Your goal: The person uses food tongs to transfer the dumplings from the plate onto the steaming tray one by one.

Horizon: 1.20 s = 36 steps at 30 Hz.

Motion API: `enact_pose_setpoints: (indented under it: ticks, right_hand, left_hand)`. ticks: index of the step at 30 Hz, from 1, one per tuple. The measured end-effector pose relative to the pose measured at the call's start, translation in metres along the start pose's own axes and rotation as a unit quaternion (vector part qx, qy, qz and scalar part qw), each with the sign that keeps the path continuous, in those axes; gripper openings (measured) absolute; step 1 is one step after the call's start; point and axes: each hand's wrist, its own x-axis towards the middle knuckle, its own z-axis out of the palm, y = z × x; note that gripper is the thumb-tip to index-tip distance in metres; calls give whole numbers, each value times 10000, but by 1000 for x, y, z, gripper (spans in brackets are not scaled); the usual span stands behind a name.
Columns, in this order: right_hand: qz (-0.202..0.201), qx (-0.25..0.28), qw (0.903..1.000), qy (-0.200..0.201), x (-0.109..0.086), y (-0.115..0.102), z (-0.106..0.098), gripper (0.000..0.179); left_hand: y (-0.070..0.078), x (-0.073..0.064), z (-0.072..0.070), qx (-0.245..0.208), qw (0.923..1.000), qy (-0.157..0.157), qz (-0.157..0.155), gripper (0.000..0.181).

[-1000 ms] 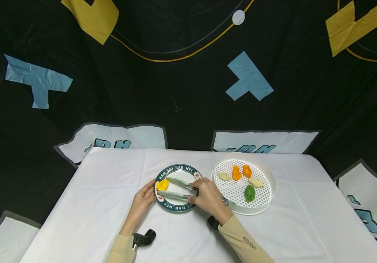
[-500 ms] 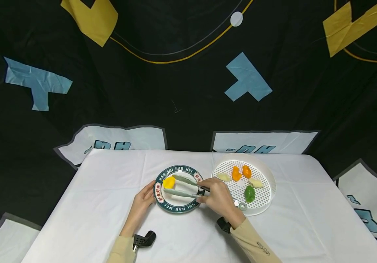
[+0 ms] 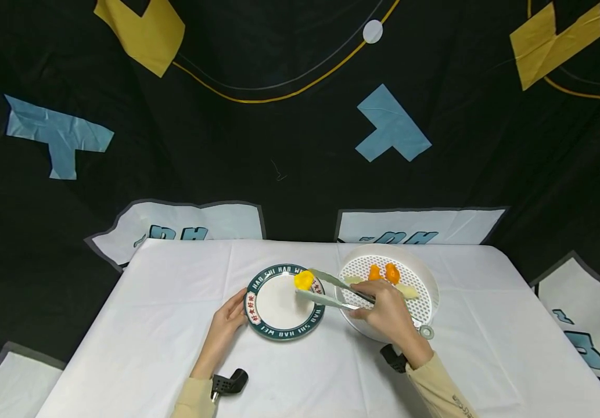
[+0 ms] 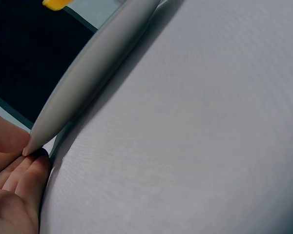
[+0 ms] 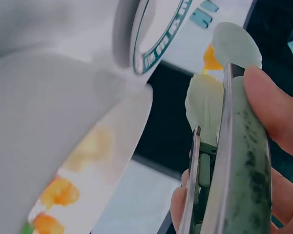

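Note:
In the head view my left hand [image 3: 230, 318] pinches the left rim of a round white plate [image 3: 285, 335] with a green lettered border; the left wrist view shows thumb and fingers at that rim. My right hand [image 3: 385, 313] grips a pair of green-tipped kitchen tongs [image 3: 320, 298], their thumb-side arm close up in the right wrist view. Between the tong tips sits a small yellow piece [image 3: 304, 280] that looks like a pepper, over the plate's right rim. It is partly hidden behind the tips in the right wrist view.
Right of the plate stands a round white tray [image 3: 434, 284] with a perforated insert. It holds two orange pepper-like pieces, one an orange piece [image 3: 392, 273], and pale pieces such as a pale one [image 3: 408, 291]. A green piece [image 5: 27, 228] shows in the right wrist view.
My right hand has carried the tongs and the yellow piece rightward, from the plate's left side to its right rim. The left hand stays on the plate. The green piece is now hidden in the head view.

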Motion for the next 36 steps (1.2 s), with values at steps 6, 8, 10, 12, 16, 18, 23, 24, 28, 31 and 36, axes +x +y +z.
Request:
enact_pose_setpoints:
  ticks: [6,8,10,12,16,18,23,24,28,31,36]
  right_hand:
    - [150,-61,9998,63,-10,17,-19,50]
    - [209,-109,9997,88,-14,23,-25,50]
    - [276,-153,9994,130,-19,29,-32,51]
    - [365,-226,9989,186,-23,34,-38,51]
    - [509,-345,9977,274,-31,42,-48,51]
    - [564,-405,9972,291,-34,45,-52,51]
    - [636,-506,9964,250,-42,50,-58,51]
    - [647,-518,9963,240,-43,51,-59,50]
    - [709,-566,9957,205,-47,54,-60,50]
    - [757,-586,9952,191,-50,56,-61,50]
    - [828,-639,9944,157,-54,59,-61,49]
  left_hand:
    - [0,0,0,-74,9999,-16,-117,61]
    - [-1,0,0,-61,9999,-38,-112,61]
    - [-1,0,0,-82,9999,-40,-125,61]
    - [-1,0,0,-77,9999,-60,-111,62]
    - [-1,0,-1,-104,9999,-60,-112,62]
    - [-1,0,0,-100,9999,-36,-126,62]
    - [0,-1,0,-40,10000,-41,5,61]
    - [0,-1,0,-39,10000,-44,29,61]
    - [1,-1,-1,-14,10000,-67,49,60]
    - [2,-1,-1,-40,10000,-77,-22,60]
    - [2,-1,0,-91,9999,-79,-26,60]
